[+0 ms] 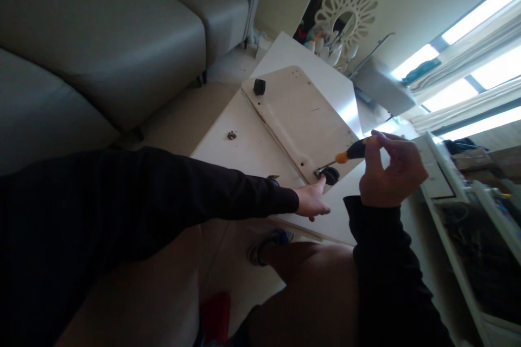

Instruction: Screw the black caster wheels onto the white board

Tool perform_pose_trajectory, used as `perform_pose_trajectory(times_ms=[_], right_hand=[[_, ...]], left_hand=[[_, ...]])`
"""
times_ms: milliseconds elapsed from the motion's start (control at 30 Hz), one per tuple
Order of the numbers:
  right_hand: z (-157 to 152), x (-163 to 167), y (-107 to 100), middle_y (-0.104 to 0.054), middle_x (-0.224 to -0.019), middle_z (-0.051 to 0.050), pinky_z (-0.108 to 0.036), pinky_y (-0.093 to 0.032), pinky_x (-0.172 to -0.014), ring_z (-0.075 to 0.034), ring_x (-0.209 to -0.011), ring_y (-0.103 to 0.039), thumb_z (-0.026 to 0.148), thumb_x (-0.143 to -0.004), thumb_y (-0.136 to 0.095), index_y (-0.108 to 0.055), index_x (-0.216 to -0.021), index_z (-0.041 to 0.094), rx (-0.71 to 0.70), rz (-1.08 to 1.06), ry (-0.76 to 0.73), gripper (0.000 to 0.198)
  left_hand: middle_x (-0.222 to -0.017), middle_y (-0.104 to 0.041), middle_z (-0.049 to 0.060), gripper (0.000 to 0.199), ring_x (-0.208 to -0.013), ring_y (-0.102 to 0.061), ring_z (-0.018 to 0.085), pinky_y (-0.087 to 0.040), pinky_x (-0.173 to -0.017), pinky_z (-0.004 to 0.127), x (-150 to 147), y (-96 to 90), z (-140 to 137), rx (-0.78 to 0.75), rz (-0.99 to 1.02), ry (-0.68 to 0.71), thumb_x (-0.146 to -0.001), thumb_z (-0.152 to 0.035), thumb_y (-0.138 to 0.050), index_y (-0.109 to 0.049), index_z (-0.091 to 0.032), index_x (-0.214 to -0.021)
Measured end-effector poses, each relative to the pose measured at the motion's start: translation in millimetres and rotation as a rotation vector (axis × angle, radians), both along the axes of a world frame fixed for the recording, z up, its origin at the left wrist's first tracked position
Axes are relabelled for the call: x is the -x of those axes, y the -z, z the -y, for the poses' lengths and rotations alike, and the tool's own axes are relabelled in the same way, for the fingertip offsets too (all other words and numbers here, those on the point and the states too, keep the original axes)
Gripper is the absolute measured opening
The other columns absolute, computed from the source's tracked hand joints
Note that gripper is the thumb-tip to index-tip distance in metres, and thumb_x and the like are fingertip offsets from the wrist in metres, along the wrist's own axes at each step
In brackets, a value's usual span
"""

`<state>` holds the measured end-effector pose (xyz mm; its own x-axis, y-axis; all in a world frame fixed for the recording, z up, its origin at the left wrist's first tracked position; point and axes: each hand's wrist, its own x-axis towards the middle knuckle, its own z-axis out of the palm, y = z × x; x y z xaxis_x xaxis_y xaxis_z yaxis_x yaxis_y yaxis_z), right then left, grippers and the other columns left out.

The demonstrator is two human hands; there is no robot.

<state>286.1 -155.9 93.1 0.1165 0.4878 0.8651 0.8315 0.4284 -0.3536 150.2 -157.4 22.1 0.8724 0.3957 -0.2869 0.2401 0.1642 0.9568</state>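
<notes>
My right hand (393, 171) grips the handle of an orange and black screwdriver (349, 153). Its shaft slants down to the left, with the tip at the base of a black caster wheel (331, 176). My left hand (312, 199) reaches in from the left with its fingers apart, and the index fingertip touches the caster's base. The caster sits at the near corner of a white panel (297, 114), which lies on a white table (217, 154). At the panel's far left corner is a second black caster (259, 87). Whether a screw is under the tip is too small to tell.
A small pile of metal bits, probably screws (232, 135), lies on the table left of the panel. A grey sofa (163, 27) stands at left, a white shelf unit (442, 173) at right. A flower-shaped mirror frame (362, 2) stands behind. My legs are below the table's near edge.
</notes>
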Motion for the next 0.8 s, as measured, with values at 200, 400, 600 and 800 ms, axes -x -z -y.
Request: perform_pose_trajectory(times_ms=[200, 400, 600, 800], right_hand=[[-2.8, -5.3, 2.0, -0.069, -0.090, 0.002, -0.048, -0.061, -0.088, -0.020, -0.095, -0.071, 0.028, -0.081, -0.082, -0.068, -0.086, 0.024, -0.047, 0.004, 0.044, 0.016], [-4.3, -2.1, 3.8, -0.075, -0.094, 0.000, -0.046, -0.061, -0.089, -0.020, -0.094, -0.076, 0.030, -0.089, -0.075, -0.070, -0.090, 0.023, -0.055, -0.012, -0.013, 0.009], [-3.9, -5.6, 2.9, -0.070, -0.093, 0.001, -0.044, -0.059, -0.083, -0.019, -0.092, -0.071, 0.030, -0.084, -0.081, -0.069, -0.088, 0.024, -0.047, -0.029, 0.022, 0.014], [-1.7, -8.9, 5.9, -0.073, -0.106, -0.003, -0.055, -0.059, -0.096, -0.023, -0.103, -0.074, 0.031, -0.094, -0.068, -0.068, -0.102, 0.025, 0.051, -0.030, -0.032, 0.010]], left_hand=[[-0.113, -0.072, 0.011, 0.117, -0.056, -0.059, 0.010, -0.052, -0.049, 0.020, -3.3, 7.9, 0.5, -0.039, 0.026, -0.015, -0.085, -0.012, -0.064, 0.019, -0.014, -0.169], [-0.113, -0.073, 0.011, 0.119, -0.055, -0.059, 0.009, -0.051, -0.050, 0.019, -6.1, 11.9, 0.1, -0.027, 0.033, 0.009, -0.086, -0.014, -0.064, 0.021, -0.015, -0.168], [-0.113, -0.072, 0.012, 0.120, -0.055, -0.060, 0.010, -0.051, -0.049, 0.020, -6.3, 12.3, 1.5, -0.026, 0.035, -0.004, -0.085, -0.014, -0.064, 0.023, -0.015, -0.168], [-0.110, -0.072, 0.009, 0.121, -0.056, -0.059, 0.010, -0.051, -0.050, 0.019, -5.1, 7.8, 0.8, -0.024, 0.009, 0.002, -0.085, -0.013, -0.064, 0.026, -0.016, -0.167]])
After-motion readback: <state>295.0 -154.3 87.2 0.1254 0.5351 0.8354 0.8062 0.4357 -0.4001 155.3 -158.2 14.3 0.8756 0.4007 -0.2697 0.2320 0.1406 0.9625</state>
